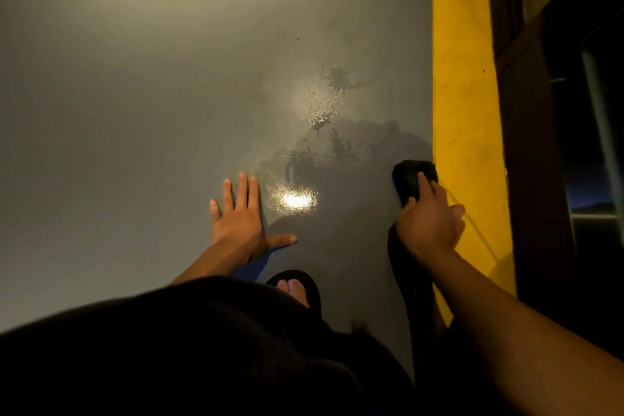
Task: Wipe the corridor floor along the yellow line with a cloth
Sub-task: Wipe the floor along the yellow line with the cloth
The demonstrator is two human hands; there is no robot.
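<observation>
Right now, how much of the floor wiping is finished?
Done: a wet smear on the grey floor ahead of the hands. In hand: the right hand grips the dark cloth beside the yellow line; the left hand rests flat. Left: the water droplets farther ahead.

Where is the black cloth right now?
In the head view, the black cloth is on the right side, gripped by the right hand on the grey floor, just beside the yellow line.
</observation>
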